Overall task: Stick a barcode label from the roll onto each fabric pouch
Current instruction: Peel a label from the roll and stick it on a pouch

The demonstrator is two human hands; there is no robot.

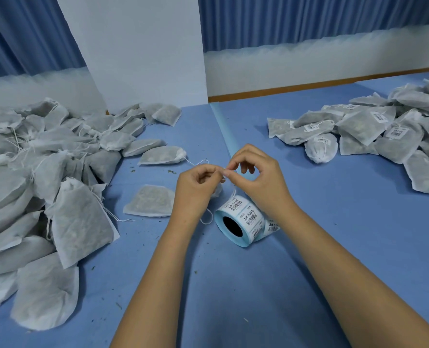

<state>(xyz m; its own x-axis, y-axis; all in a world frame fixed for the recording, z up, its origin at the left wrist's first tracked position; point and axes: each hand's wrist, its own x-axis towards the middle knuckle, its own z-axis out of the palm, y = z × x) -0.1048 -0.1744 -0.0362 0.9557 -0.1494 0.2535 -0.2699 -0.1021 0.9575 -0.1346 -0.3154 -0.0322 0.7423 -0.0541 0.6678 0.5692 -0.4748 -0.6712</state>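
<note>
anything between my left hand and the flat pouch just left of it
Nothing visible: the flat pouch lies right beside the left hand on the blue table. The label roll sits on the other side, by the right hand. Both hands pinch a small white piece.

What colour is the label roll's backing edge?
Light blue on the roll, carrying white labels with black barcodes; best seen in the head view.

1. The head camera looked forward and down from the person's head onto the blue table [371, 209].
2. It sat close: the left hand [196, 187] and right hand [261, 177] met mid-frame.
3. Its wide angle took in the unlabelled pouch heap [45, 172] at the left, the labelled pouch heap [384, 126] at the right, and the blue curtain [308, 18] behind.
</note>
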